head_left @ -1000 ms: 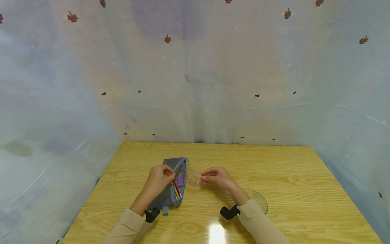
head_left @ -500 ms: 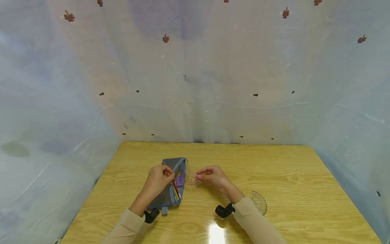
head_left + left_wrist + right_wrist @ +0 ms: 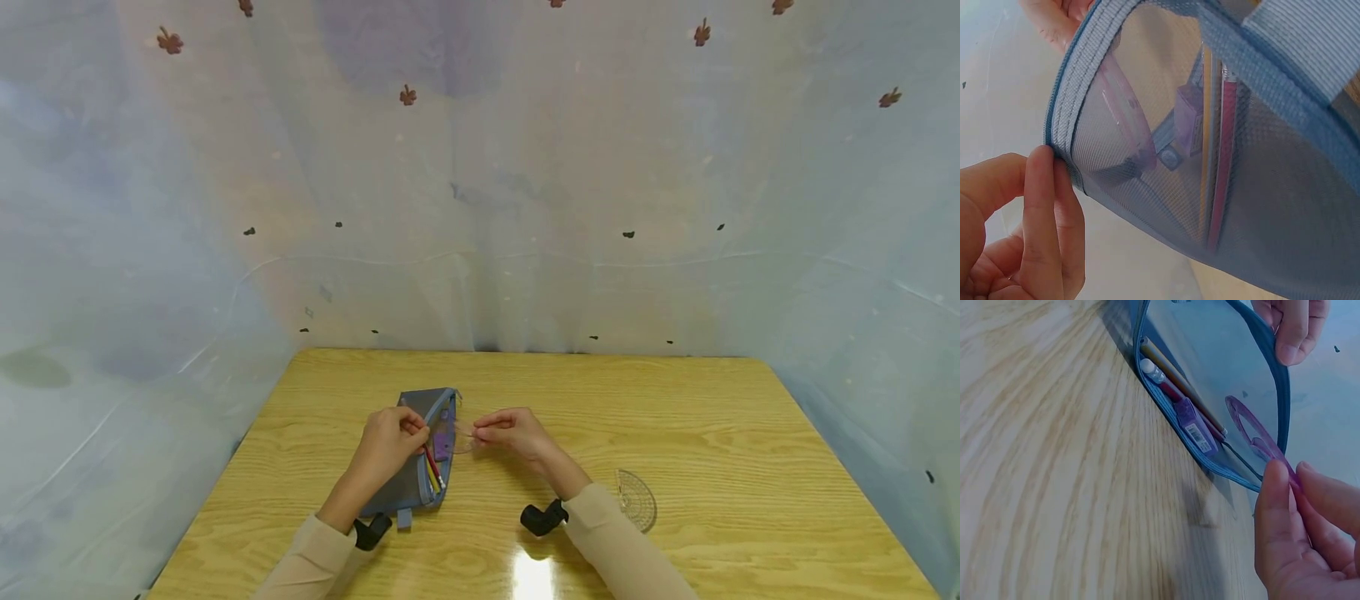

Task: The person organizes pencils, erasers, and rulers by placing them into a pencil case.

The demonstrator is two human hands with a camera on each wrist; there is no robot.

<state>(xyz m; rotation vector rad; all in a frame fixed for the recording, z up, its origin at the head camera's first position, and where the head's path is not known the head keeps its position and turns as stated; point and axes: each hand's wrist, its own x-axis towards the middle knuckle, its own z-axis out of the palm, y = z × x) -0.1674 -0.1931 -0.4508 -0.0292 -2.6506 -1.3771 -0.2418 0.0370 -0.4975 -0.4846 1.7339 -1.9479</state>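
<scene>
A blue-grey mesh pencil case lies unzipped on the table, its mouth facing right. My left hand pinches the zipper edge between thumb and fingers, lifting that side. My right hand pinches a see-through pinkish-purple protractor by one end. The protractor's far part is inside the mouth, showing through the mesh in the left wrist view. Inside the case are a purple eraser, a red pencil with a white eraser tip and a yellow pencil.
A clear protractor lies flat on the wooden table, beside the right sleeve. A patterned cloth hangs behind the table and along both sides. A fabric tab sticks out from the case's near end.
My right hand has moved left, bringing the pinkish-purple protractor from beside the pencil case into its mouth. The left hand keeps its pinch on the edge with hardly any motion.
</scene>
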